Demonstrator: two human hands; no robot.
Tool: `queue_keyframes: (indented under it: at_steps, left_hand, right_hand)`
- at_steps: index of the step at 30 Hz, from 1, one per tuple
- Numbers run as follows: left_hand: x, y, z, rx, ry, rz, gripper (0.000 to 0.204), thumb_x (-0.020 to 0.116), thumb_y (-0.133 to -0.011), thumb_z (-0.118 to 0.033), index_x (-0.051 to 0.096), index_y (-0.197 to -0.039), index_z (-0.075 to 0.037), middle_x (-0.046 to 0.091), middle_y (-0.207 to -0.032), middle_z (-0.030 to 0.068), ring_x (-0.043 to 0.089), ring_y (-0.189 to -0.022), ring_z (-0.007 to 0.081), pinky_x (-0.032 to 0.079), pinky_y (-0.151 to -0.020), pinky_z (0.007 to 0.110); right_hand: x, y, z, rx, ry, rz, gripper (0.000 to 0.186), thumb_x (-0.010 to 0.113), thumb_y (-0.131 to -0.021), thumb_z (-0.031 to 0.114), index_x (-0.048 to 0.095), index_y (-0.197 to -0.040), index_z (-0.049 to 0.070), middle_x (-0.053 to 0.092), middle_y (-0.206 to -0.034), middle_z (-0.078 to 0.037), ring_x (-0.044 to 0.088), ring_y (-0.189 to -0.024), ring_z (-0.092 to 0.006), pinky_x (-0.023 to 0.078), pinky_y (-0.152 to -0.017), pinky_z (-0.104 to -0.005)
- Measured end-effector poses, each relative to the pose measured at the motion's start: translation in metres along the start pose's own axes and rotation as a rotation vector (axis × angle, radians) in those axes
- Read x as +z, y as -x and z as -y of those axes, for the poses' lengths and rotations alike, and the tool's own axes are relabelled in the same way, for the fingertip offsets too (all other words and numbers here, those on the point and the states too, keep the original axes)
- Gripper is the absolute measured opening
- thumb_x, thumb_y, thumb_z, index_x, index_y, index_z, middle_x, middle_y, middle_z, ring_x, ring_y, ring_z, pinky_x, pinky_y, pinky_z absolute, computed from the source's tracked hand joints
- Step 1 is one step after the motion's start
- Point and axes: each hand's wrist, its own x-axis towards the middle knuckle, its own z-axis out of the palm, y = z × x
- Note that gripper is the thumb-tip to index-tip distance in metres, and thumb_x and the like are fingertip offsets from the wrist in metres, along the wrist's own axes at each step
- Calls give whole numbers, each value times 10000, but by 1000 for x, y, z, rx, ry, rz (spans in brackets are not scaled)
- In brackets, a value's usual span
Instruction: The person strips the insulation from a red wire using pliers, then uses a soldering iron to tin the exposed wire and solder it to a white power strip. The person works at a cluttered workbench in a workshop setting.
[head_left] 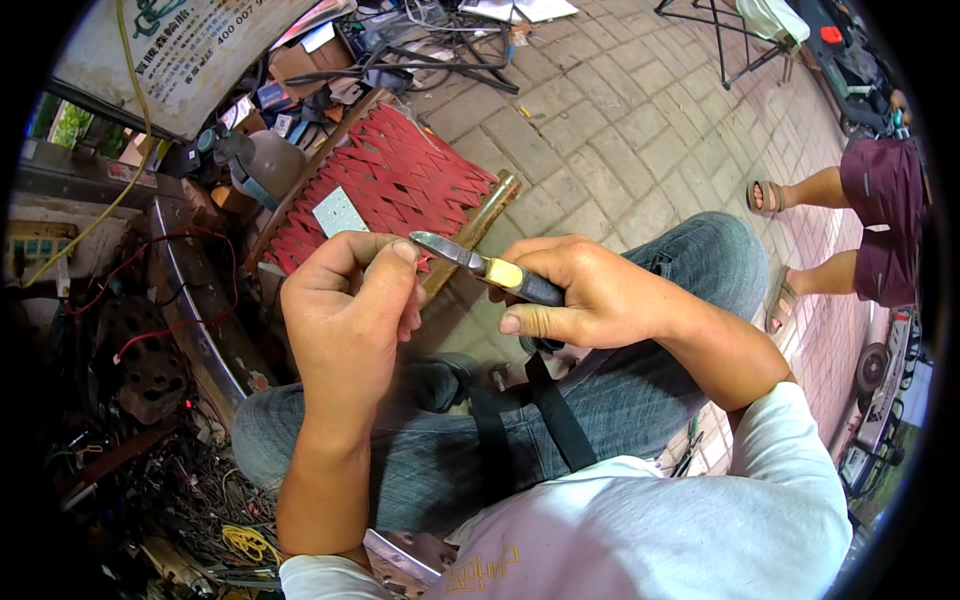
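My right hand [590,290] is closed around the black and yellow handle of a hand tool [507,273] with a short metal head; it looks like pliers seen from the side. Its metal tip points left and reaches the thumb of my left hand [350,305]. The thumb and index finger of that left hand are pressed together in a pinch, the other fingers curled in. Whatever lies in the pinch, if anything, is too small to make out. Both hands are raised above my lap, in front of a low seat of red woven straps [400,165].
A white speckled card [340,212] lies on the red seat. Tangled wires [240,500] and parts crowd the lower left, beside a metal-edged frame [190,290]. Boxes and black cables [450,60] are heaped beyond. Another person's legs [830,230] stand at the right on the paving.
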Motion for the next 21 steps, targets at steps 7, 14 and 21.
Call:
queue_keyframes:
  at_steps: [7,14,21]
  left_hand:
    - [0,0,1,1,9,3,121,611,-857,-80,602,-788,19,571,-587,28,484,-463,59,368,-430,195]
    - [-1,-1,1,-5,4,-3,117,611,-856,-80,602,-789,16,575,-594,31,487,-463,59,366,-426,193]
    - [0,-1,1,-9,22,-4,115,611,-854,-81,603,-791,15,580,-597,36,488,-463,59,370,-427,195]
  right_hand:
    - [2,0,0,-2,-18,-3,315,677,-840,246,596,-908,-51,597,-883,-158,589,-798,-294,461,-711,-365]
    - [3,-1,-3,-27,-29,-14,323,670,-846,249,593,-919,-55,592,-893,-163,586,-799,-297,461,-712,-368]
    - [4,-1,-3,-45,-22,-21,321,668,-848,249,588,-911,-56,586,-880,-158,581,-791,-292,459,-703,-362]
